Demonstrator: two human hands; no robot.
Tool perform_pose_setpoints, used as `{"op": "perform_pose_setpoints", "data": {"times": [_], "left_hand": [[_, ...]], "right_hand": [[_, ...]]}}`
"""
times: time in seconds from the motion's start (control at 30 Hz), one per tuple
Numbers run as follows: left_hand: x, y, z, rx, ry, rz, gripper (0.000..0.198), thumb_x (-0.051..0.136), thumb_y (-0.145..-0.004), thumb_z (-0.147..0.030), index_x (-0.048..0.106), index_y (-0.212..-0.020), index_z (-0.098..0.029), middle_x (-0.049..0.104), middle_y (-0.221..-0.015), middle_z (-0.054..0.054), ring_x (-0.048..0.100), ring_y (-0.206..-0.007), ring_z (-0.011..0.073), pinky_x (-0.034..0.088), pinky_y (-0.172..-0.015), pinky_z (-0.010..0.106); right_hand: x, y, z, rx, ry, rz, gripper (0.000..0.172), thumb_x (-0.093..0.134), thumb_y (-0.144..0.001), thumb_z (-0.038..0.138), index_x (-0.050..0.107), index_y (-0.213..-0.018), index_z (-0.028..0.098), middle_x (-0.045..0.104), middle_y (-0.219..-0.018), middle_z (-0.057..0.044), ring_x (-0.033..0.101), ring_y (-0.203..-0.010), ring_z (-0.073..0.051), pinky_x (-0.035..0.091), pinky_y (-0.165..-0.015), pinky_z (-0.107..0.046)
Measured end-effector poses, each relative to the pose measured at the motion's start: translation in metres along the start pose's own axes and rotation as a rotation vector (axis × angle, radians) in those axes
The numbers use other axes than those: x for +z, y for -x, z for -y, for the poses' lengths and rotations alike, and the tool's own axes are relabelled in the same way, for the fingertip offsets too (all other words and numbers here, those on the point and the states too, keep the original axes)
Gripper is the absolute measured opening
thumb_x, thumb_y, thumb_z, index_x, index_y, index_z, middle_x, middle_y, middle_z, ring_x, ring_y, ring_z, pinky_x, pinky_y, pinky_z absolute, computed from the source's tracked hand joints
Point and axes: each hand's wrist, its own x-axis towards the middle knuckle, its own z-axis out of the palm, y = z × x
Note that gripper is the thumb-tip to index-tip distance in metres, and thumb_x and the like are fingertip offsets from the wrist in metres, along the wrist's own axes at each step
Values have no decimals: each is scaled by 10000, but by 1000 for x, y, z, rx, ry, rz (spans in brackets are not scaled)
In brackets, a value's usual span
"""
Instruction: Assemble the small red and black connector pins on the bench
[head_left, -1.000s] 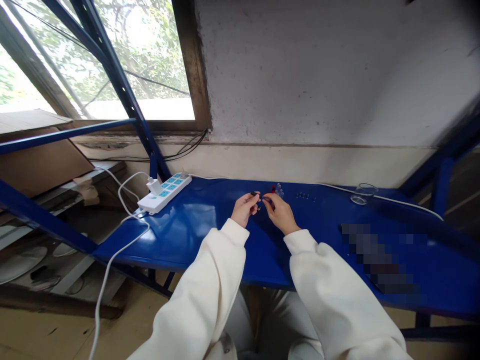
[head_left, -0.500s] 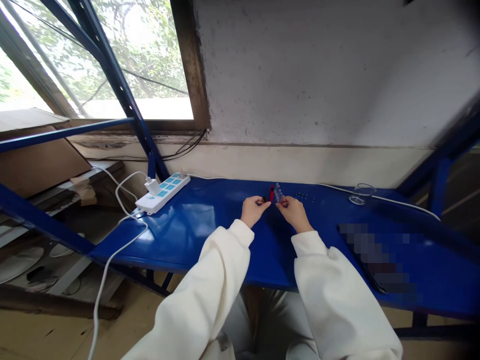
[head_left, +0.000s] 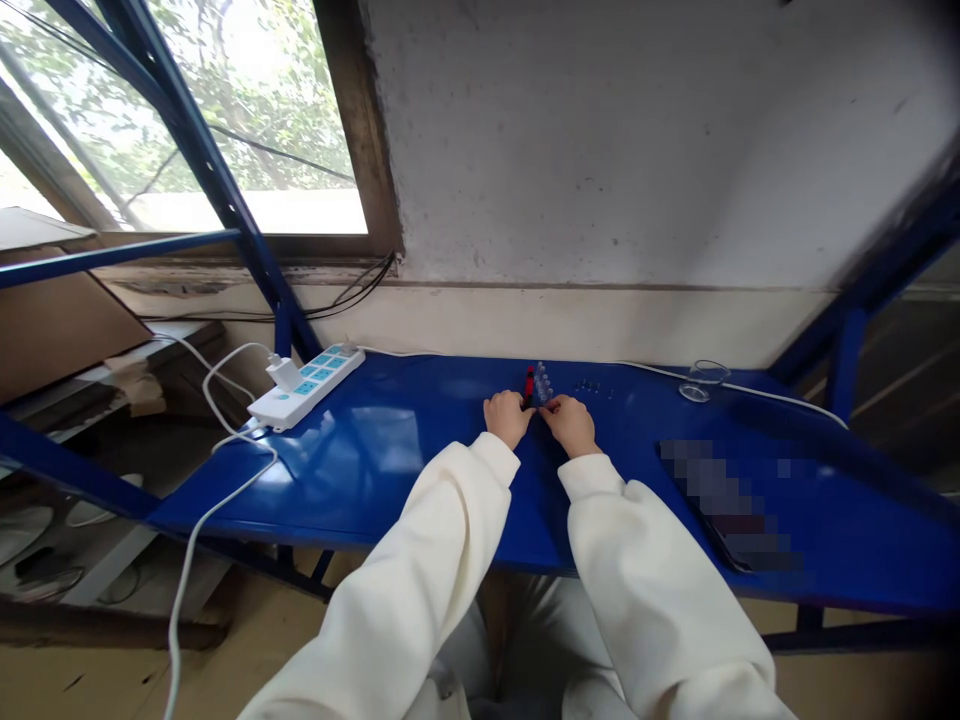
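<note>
My left hand (head_left: 507,416) and my right hand (head_left: 570,423) rest close together on the blue bench top (head_left: 390,450), both in white sleeves. Their fingers are curled and pinched toward a small red part (head_left: 529,383) and a cluster of clear small parts (head_left: 543,385) just beyond the fingertips. What each hand pinches is too small to name. A row of tiny dark parts (head_left: 592,386) lies a little to the right of them.
A white power strip (head_left: 307,383) with a plug and white cable sits at the back left. A clear glass dish (head_left: 699,380) stands at the back right beside a white wire. A blurred flat object (head_left: 731,505) lies to the right. Wall and window are behind.
Both hands have moved forward and down onto the bench toward the red and clear parts. The dark piece seen earlier in the left fingers no longer shows. The view has shifted slightly right.
</note>
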Motion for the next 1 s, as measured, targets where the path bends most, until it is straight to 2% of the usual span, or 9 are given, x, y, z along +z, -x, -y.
{"op": "perform_pose_setpoints", "data": {"times": [0.1,0.2,0.3,0.4,0.57,0.73,0.87,1.0], "left_hand": [[-5,4,0,7,19,-27,226,663,-643,-373,614,-693,-159,562,-694,59,514,-755,216,313,-736,329],[-13,10,0,56,33,-43,250,639,-680,-322,607,-889,-188,572,-768,52,502,-810,212,300,-760,318],[-19,17,-1,149,-15,-24,316,558,-752,-275,553,-1065,-231,574,-887,65,482,-883,216,288,-775,314],[-21,21,-1,209,-82,14,322,460,-811,-261,533,-1125,-245,567,-952,83,466,-908,223,278,-778,327],[-19,20,-1,225,-119,22,293,433,-827,-256,561,-1088,-224,569,-946,92,461,-897,222,275,-782,333],[-19,18,-3,197,-75,-33,164,481,-805,-253,600,-904,-198,584,-889,75,474,-863,208,285,-777,327],[-22,17,-4,109,166,-90,87,536,-770,-242,599,-799,-190,591,-825,55,487,-795,182,309,-769,312],[-29,16,-5,19,533,-211,69,593,-725,-257,605,-740,-191,571,-765,43,482,-709,149,348,-720,269]], "right_hand": [[-2,1,0,10,11,25,210,548,-733,344,634,-849,192,661,-815,-71,610,-792,-206,392,-585,-259],[-3,2,1,4,16,29,236,556,-727,355,633,-875,188,661,-835,-75,609,-806,-209,403,-608,-265],[-3,3,2,9,26,27,227,553,-731,352,632,-875,195,660,-843,-74,609,-815,-206,409,-630,-272],[-2,3,2,11,31,11,208,541,-740,339,632,-865,199,662,-843,-75,608,-815,-203,408,-634,-273],[0,1,1,-11,28,-19,203,532,-744,331,629,-852,190,660,-816,-69,609,-802,-201,397,-622,-263],[2,-1,0,11,28,-5,190,528,-744,331,626,-842,201,658,-807,-66,608,-799,-198,392,-616,-262],[0,0,2,11,26,8,173,526,-741,322,620,-817,198,655,-796,-64,606,-781,-196,379,-607,-261],[-5,7,10,-89,53,-4,149,524,-740,303,608,-793,193,646,-765,-49,599,-750,-180,357,-619,-256]]}}
